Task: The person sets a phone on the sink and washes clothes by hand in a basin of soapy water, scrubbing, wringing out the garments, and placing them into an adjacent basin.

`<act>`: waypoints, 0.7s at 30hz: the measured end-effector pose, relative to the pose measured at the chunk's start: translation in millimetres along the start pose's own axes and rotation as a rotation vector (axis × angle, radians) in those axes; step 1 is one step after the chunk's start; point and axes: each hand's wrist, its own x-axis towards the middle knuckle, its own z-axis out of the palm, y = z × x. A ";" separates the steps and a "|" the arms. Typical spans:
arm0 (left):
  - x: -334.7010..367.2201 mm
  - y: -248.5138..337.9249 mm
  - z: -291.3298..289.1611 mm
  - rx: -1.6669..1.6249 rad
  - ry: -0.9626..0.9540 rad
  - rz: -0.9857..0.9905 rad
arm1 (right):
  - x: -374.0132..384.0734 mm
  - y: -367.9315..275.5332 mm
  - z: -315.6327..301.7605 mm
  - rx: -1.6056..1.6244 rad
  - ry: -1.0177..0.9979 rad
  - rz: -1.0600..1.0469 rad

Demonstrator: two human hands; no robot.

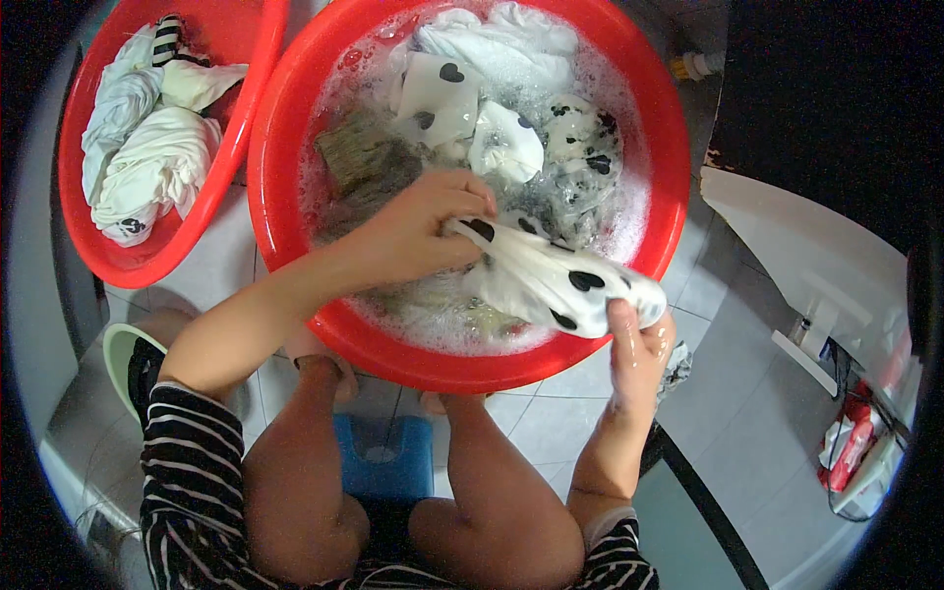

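A white cloth with black hearts (551, 280) stretches between a person's two hands, above the near right part of a large round red basin (472, 372). The left hand (438, 221) has its fingers curled closed around the cloth's left end, over the middle of the basin. The right hand (639, 359) grips the other end, thumb on top, at the near right rim; its skin looks wet. The cloth is drawn into folds and slopes down toward the right hand.

Beneath, the basin holds sudsy water (634, 211) and more laundry: a bunched white cloth (501, 44) at the far side, a heart-printed piece (438, 93) nearer the middle, a black-spotted white piece (585, 147) to the right, and a dark olive-brown fabric (364, 157) to the left.

Left of it, a second red basin (177, 261) contains heaped whitish clothes (152, 167). The person wears black-and-white striped sleeves (192, 452). Between the bare legs is a blue stool (393, 457) on a pale tiled floor (221, 236). A pale green container (120, 359) stands near the left elbow.
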 end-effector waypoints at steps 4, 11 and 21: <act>-3.4 19.3 -23.1 -0.837 -0.085 -0.607 | 25.9 23.0 3.2 -0.061 0.034 0.133; -2.5 -11.0 53.1 0.208 -0.180 -0.150 | 36.3 93.8 65.1 -0.913 0.041 -0.506; -1.2 -93.4 90.7 0.403 -0.419 -0.067 | 72.4 163.0 67.8 -1.166 -0.063 -0.418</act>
